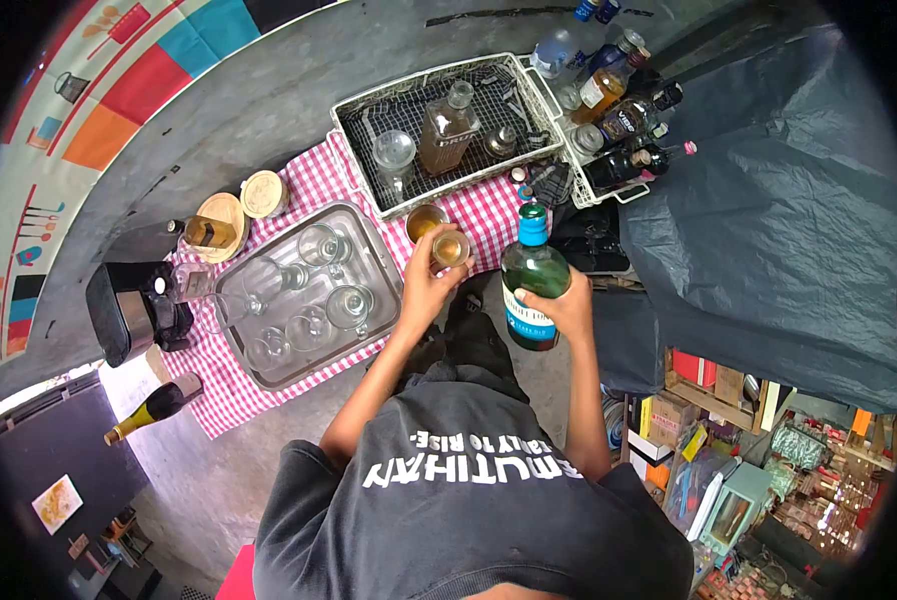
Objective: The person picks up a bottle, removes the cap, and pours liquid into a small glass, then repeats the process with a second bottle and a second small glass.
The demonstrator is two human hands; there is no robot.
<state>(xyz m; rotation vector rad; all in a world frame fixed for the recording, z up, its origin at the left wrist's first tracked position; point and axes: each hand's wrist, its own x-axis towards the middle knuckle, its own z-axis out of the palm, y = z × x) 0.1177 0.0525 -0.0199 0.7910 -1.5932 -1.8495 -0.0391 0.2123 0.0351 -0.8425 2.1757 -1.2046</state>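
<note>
My left hand (429, 284) is wrapped round a small shot glass (451, 248) with amber liquid in it, held close over the table's front edge. Just behind it stands a wider glass (424, 219), also with amber liquid, which the shot glass partly overlaps in view. In my right hand (566, 302) is a green whisky bottle (534, 262) with a blue and white label, gripped round its lower body and held nearly upright. A blue band surrounds its neck. The bottle and the shot glass are apart.
A grey tray (236, 335) of several stemmed glasses lies on the red checked tablecloth (320, 165). Behind, a white wire basket (346, 110) holds a decanter (448, 135) and a glass (394, 152). Several bottles (623, 120) crowd a rack at right. Another bottle (158, 405) lies left.
</note>
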